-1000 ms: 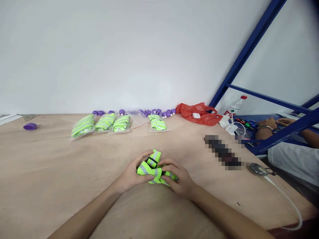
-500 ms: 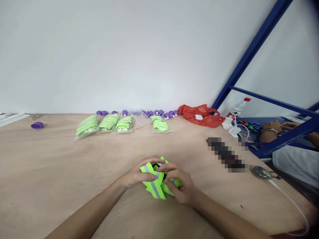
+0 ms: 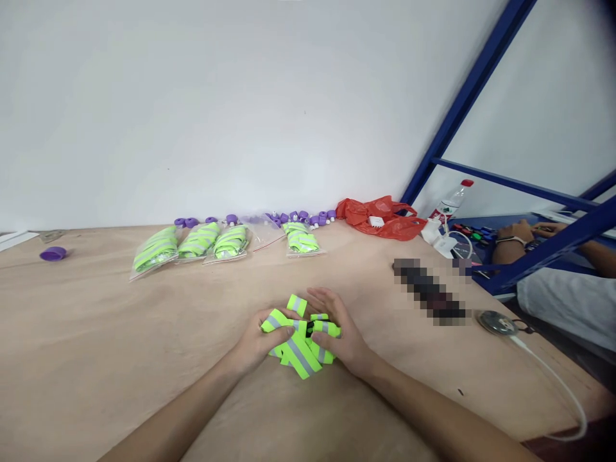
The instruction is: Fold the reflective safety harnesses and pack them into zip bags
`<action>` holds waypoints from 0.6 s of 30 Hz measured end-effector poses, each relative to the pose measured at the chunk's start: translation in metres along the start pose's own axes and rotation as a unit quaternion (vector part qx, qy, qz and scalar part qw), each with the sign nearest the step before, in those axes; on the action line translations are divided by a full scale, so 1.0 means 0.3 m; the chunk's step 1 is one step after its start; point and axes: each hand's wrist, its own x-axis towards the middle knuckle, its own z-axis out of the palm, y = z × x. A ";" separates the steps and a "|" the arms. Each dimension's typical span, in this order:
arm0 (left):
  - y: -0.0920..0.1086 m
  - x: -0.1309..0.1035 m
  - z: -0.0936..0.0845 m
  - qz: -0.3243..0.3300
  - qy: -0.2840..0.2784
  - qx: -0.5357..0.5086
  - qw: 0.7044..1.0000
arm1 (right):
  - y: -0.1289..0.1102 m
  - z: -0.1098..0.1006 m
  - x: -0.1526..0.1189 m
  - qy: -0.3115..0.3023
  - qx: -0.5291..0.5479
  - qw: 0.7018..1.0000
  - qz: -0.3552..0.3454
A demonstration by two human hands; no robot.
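Both my hands hold a loose bundle of neon-yellow reflective strap (image 3: 299, 354) with a grey stripe, just above the wooden table (image 3: 144, 359). My left hand (image 3: 260, 335) grips its left side, thumb on top and fingers behind. On the right side, my right hand (image 3: 344, 333) closes around it with the thumb in front, its fingers reaching up past the far edge. A bit of black shows in the middle of the folds. Beyond my hands lie clear bags of folded reflective strap (image 3: 156, 249), with another bag of strap (image 3: 302, 239) further right.
Several purple caps (image 3: 298, 217) line the wall; one purple cap (image 3: 52, 253) lies far left. A red plastic bag (image 3: 385, 218), a bottle (image 3: 450, 202), a blurred dark object (image 3: 428, 289) and a corded round device (image 3: 498, 323) are right. Past the blue frame (image 3: 462, 96) is another person's arm (image 3: 513, 247).
My right hand has moved from pinching the strap's front to cupping its right side, fingers extended upward. The bundle has shifted in my hands, and the view has turned slightly right.
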 end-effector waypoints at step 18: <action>0.028 -0.019 0.030 0.122 0.101 0.112 0.981 | -0.045 0.026 0.048 -0.047 0.288 0.938 0.187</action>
